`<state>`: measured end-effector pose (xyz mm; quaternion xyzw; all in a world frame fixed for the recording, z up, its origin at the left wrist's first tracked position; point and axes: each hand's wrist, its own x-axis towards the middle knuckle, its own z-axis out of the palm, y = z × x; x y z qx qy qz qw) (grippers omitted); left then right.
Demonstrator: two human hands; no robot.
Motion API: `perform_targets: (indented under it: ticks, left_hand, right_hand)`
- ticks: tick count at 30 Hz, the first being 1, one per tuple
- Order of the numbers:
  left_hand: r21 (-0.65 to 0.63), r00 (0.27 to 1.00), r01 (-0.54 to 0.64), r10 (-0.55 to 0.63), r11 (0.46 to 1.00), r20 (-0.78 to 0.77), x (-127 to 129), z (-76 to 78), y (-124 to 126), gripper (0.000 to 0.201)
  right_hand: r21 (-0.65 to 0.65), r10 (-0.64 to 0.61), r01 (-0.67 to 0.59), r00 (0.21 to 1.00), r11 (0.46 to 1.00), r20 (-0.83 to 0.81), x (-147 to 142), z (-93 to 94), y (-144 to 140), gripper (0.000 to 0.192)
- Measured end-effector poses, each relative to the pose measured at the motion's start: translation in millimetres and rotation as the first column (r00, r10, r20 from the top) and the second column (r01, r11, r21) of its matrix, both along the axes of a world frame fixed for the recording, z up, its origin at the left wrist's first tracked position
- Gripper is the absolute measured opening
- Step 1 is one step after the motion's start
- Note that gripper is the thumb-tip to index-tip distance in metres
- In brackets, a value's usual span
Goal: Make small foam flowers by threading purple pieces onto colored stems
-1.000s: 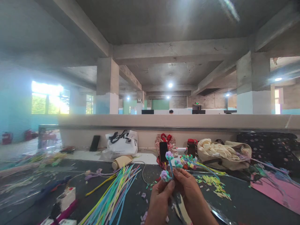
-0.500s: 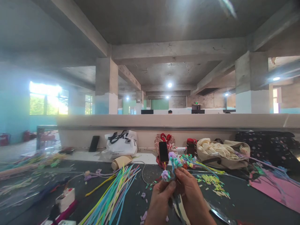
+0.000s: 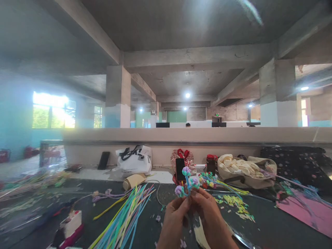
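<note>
- Head view, near centre: both hands are up together over the dark table (image 3: 272,228). The left hand (image 3: 172,223) and right hand (image 3: 211,221) are both pinched closed on the stem of a little pipe-cleaner flower sprig (image 3: 187,182), fingertips touching right at the base of it.
- The sprig sits just above the fingers, upright-ish, with three fuzzy purple buds on teal stems: one tall in the middle, one lower left, one lower right. So the buds look already curled and bunched; I'd say the piece is well along, with the stems below the pinch probably the bit left to twist or tidy. Can't see that part, the hands cover it.
- Left of the hands there's a big fan of loose pipe cleaners (image 3: 124,216) in yellow, green, blue and pink, all straight and unused, so plenty of raw material is left.
- Just right of the hands, a pile of finished flower sprigs (image 3: 211,180) lies on the table, and beyond that a scatter of yellow-green offcuts (image 3: 234,204). That makes it look like one piece in a longer run.
- Far side, along the ledge: a phone (image 3: 180,168) propped up right behind the sprig, a white bag (image 3: 135,160), a red-capped bottle (image 3: 211,163) and a cream cloth bag (image 3: 246,171).
- Near right there's a pink sheet (image 3: 306,211); something bladed lies under the right wrist, too blurry to call.
</note>
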<state>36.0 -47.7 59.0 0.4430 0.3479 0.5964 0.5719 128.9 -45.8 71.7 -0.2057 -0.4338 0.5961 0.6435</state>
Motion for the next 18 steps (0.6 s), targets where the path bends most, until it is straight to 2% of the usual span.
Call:
perform_targets:
  ticks: [6, 14, 18]
  left_hand:
    - [-0.002, 0.998, 0.031, -0.031, 1.000, 0.050, 2.8, 8.2, -9.5, 0.027]
    - [0.033, 0.999, 0.009, -0.010, 0.999, 0.045, 2.9, 14.0, -14.2, 0.025]
    - [0.053, 0.999, 0.020, -0.023, 0.998, 0.040, 4.3, 12.4, -12.5, 0.027]
  right_hand:
    - [-0.086, 0.038, -0.042, 0.998, 0.995, -0.043, -3.6, 1.5, 6.6, 0.022]
    - [-0.071, 0.087, -0.092, 0.994, 0.993, -0.072, -4.7, -5.5, 15.5, 0.022]
    - [-0.052, 0.050, -0.053, 0.997, 0.997, -0.064, -5.7, -10.6, 18.4, 0.020]
